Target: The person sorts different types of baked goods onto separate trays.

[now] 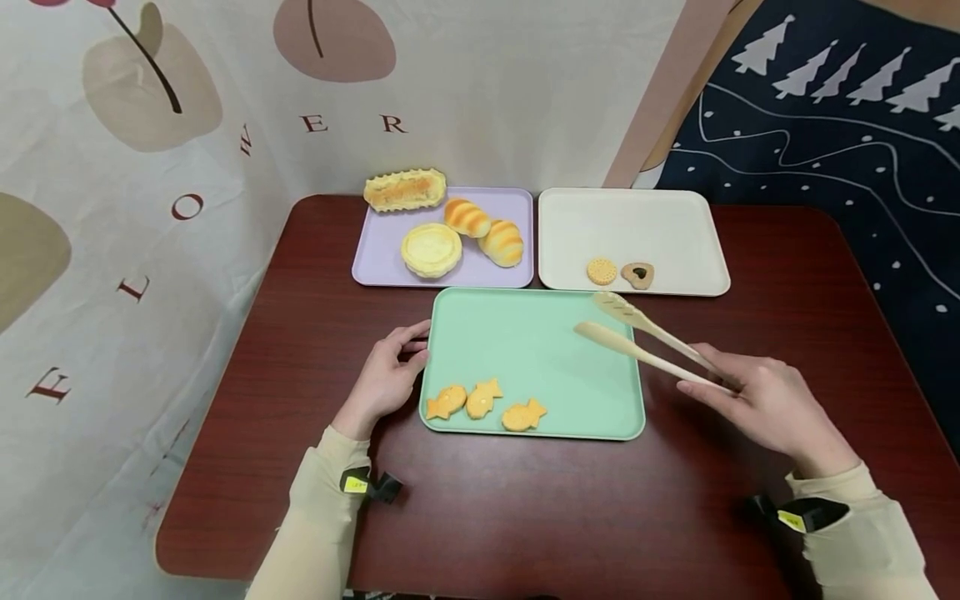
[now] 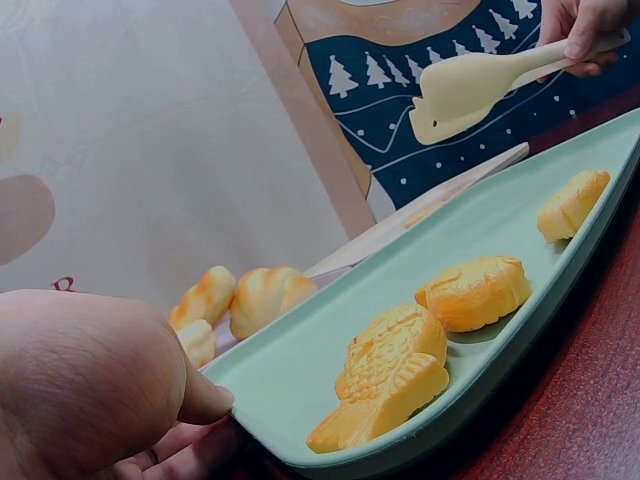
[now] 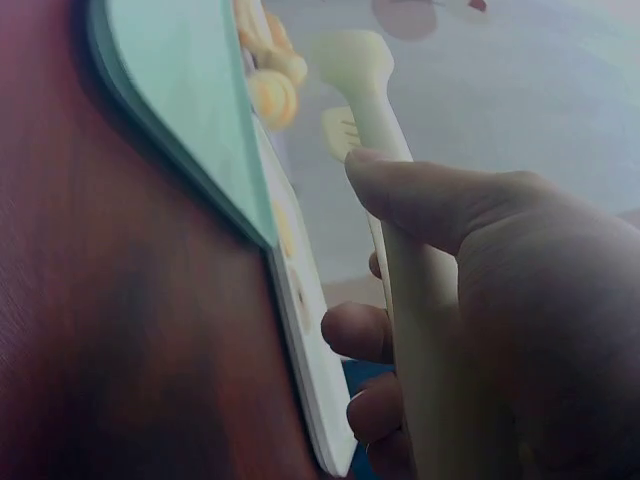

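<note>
R. hand (image 1: 765,402) grips tongs (image 1: 660,360), tips parted above green tray (image 1: 525,346) bearing 3 fish-shaped biscuits (image 1: 482,400) along near edge; L. hand (image 1: 384,377), fingers relaxed, touches tray's L. side, prob. to steady it.

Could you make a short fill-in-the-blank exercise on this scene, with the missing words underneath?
1. The tongs are held by the person's ____ hand.
2. The number of fish-shaped pieces on the green tray is ____.
3. On the white tray, a round biscuit lies beside a ____-shaped one.
4. The number of striped rolls on the purple tray is ____.

Missing words: right; three; heart; two.
</note>
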Demonstrator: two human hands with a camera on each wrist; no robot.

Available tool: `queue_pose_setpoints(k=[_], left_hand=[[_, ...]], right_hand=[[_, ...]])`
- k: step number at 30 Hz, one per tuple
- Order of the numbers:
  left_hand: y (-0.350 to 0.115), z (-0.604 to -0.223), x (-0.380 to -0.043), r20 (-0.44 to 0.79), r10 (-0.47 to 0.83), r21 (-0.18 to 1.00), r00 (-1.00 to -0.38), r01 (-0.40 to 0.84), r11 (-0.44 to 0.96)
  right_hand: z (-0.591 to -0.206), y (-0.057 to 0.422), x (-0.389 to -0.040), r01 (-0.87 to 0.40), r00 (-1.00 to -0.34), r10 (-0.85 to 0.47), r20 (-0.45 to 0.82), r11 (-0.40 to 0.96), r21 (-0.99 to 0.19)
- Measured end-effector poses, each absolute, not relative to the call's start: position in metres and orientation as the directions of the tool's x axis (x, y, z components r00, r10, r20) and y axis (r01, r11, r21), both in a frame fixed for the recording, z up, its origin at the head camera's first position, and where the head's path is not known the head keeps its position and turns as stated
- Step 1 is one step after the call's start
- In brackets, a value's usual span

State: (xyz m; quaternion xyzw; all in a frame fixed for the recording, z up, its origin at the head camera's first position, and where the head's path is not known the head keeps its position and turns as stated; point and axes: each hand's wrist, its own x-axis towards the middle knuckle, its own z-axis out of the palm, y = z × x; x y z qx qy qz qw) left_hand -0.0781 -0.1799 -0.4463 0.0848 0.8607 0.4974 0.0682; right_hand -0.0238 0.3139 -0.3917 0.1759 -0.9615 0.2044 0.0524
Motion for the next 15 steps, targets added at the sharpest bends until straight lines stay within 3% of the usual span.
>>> queue_pose_setpoints(k=[8, 15], left_hand=[[-0.18, -0.446, -0.078, -0.042, 0.214, 0.872, -0.976, 0.069, 0.485], [-0.181, -0.446, -0.078, -0.041, 0.212, 0.873, -0.976, 0.068, 0.482]], right_hand=[[-0.405, 0.298, -0.011, -0.45, -0.891, -0.424, 0.16, 0.78, -0.435], [-0.41, 0.288, -0.006, -0.573, -0.804, -0.572, 0.166, 0.668, -0.476]])
